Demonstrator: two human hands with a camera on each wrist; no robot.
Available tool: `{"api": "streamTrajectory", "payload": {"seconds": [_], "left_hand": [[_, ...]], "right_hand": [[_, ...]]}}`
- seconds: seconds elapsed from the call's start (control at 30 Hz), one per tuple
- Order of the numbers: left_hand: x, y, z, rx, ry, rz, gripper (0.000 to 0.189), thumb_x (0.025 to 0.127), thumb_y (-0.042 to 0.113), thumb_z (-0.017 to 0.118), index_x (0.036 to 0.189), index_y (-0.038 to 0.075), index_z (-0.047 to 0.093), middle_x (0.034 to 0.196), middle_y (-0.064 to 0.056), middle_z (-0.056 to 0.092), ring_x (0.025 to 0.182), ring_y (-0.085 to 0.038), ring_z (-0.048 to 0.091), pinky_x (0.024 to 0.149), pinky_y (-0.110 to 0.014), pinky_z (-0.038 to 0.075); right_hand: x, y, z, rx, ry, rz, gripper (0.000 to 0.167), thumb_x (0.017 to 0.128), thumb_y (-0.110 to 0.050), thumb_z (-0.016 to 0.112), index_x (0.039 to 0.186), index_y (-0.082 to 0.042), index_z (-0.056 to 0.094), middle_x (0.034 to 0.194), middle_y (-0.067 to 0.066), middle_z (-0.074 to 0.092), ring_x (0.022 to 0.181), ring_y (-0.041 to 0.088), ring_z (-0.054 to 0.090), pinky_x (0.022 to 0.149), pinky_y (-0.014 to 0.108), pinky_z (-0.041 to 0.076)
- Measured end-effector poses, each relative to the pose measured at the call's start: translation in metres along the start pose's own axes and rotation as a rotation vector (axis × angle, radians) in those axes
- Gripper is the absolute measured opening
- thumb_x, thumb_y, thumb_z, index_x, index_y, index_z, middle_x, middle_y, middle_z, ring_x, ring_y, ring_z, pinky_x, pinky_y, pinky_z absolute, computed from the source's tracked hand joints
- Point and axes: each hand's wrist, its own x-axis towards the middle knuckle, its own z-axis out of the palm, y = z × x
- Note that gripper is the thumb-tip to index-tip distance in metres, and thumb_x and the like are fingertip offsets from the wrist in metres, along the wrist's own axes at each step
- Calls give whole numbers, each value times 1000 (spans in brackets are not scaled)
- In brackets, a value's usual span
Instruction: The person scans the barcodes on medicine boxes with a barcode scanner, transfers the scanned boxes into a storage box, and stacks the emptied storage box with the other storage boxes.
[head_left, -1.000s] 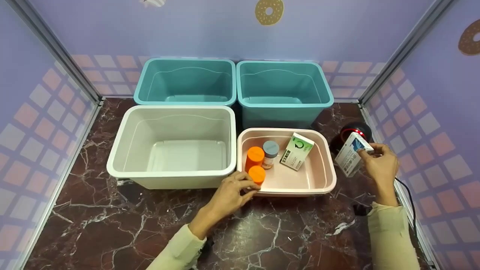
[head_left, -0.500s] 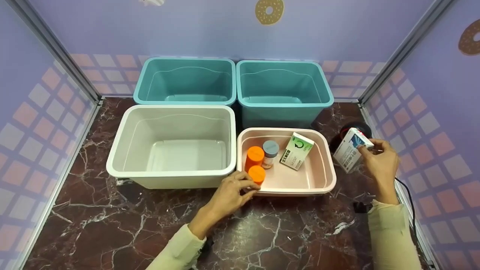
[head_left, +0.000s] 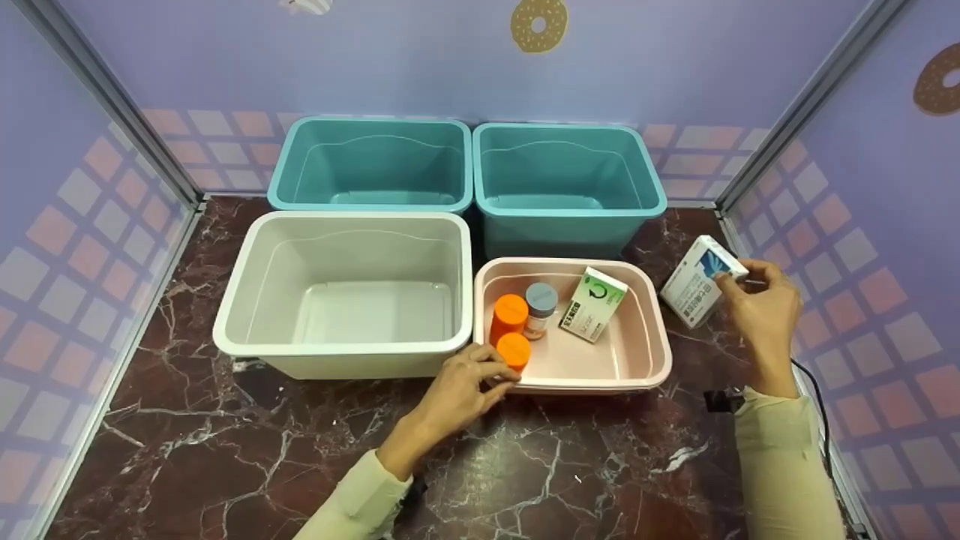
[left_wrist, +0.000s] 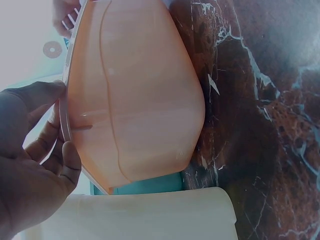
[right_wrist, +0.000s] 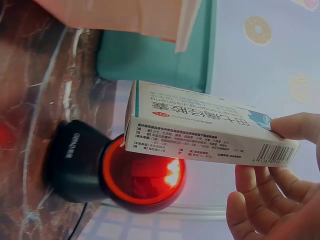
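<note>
My right hand [head_left: 766, 304] pinches one end of a white medicine box [head_left: 699, 283] with a blue patch, to the right of the pink bin. The right wrist view shows the box's printed side and barcode, with thumb above and fingers beneath. Just beyond it is a black barcode scanner [right_wrist: 145, 175], its window glowing red; from the head the box covers it. My left hand [head_left: 466, 381] grips the front-left rim of the pink bin [head_left: 634, 367]. Inside that bin stand two orange-capped bottles [head_left: 511, 310], a grey-capped bottle [head_left: 540, 309] and a green-and-white medicine box [head_left: 594, 304].
A large white bin [head_left: 345, 349] adjoins the pink one on its left. Two teal bins [head_left: 375, 204] stand behind, against the back wall. A black cable [head_left: 817, 386] runs along the right wall over the marbled tabletop [head_left: 225, 450].
The right hand has moved the white medicine box away from me and slightly left, so that it now covers the scanner in the head view. The left hand has stayed put.
</note>
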Motion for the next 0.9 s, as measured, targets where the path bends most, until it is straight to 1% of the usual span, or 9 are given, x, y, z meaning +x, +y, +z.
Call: {"api": "streamTrajectory", "payload": {"seconds": [0.2,0.3,0.43,0.7,0.9], "left_hand": [[-1,0,1,-7,4,-9,11,88,22,76,98,20,79,99,3,67,97,-17,60,89,-35,51],[-1,0,1,-6,5,-11,11,88,23,76,98,20,79,99,3,68,97,-17,60,89,-35,51],[0,0,1,-4,2,-15,11,88,23,76,99,20,79,99,3,68,97,-18,61,89,-35,51],[0,1,0,-11,-2,-28,12,88,24,76,99,20,79,100,2,68,98,-18,61,90,-35,51],[0,0,0,-19,7,-18,11,88,23,76,99,20,80,99,3,68,96,-18,61,89,-34,51]], "right_hand": [[2,-13,1,37,11,-33,35,84,-25,76,114,-9,70,85,-20,59,72,-6,59,55,10,48],[3,-18,1,34,22,-31,35,84,-28,76,114,-12,71,86,-21,59,73,-7,59,60,11,47],[6,-26,1,56,37,-22,35,83,-30,77,114,-14,71,87,-21,59,74,-7,59,64,11,46],[16,-37,5,130,69,-58,31,82,-22,77,111,-12,72,85,-20,59,75,-6,60,67,11,47],[22,-46,11,162,69,-69,30,82,-19,76,111,-11,72,87,-19,59,77,-3,60,65,10,49]]}}
